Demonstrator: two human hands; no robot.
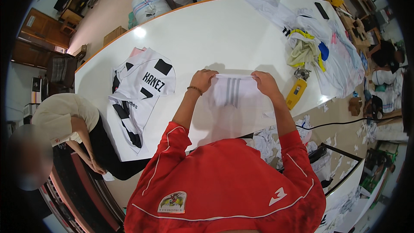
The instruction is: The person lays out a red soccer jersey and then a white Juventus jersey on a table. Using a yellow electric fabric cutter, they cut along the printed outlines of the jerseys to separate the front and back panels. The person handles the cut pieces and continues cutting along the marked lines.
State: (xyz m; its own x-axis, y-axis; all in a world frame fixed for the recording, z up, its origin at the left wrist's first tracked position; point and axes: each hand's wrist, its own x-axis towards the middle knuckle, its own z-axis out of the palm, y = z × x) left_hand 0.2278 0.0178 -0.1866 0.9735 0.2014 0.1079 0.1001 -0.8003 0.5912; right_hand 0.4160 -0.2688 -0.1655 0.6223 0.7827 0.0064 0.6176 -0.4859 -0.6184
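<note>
Between my hands a white fabric piece with three grey stripes [224,95] is stretched over the white table [207,30]. My left hand [204,80] pinches its upper left corner, and a beaded bracelet circles that wrist. At the upper right corner, my right hand [265,83] grips the cloth with closed fingers. The fabric's lower part hangs toward me. To the left lies a white jersey with black patches and lettering [148,77], loosely spread. Right of my right hand rests a yellow handheld power tool [296,90] with a metal head.
Crumpled white fabric [336,69] and a yellow-edged cloth [304,47] cover the table's right end, near a black phone [321,11]. A black cable [345,124] crosses at right. Another person [73,121] sits bent over at left. Fabric scraps [267,146] lie below the front edge.
</note>
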